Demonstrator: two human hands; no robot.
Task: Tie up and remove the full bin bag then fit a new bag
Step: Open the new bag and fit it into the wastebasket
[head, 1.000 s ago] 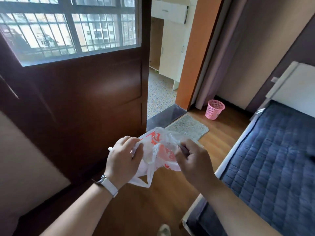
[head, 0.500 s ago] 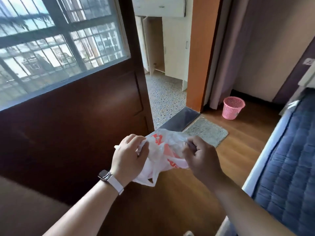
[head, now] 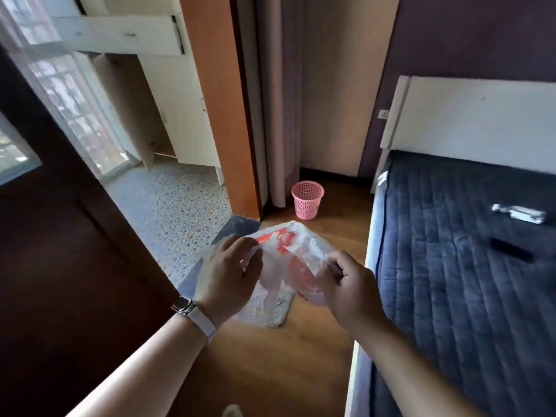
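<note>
Bag point(head: 288, 263) pinched by both hands, left point(head: 228, 275) and right point(head: 346, 290); risks tearing (thin film) if pulled apart hard before reaching bin point(head: 307, 200).

Bare forearms, a white-strapped watch point(head: 192, 311) on the left wrist.

bin point(head: 307, 200) ahead, bed point(head: 466, 251) right, door point(head: 60, 251) left
</note>
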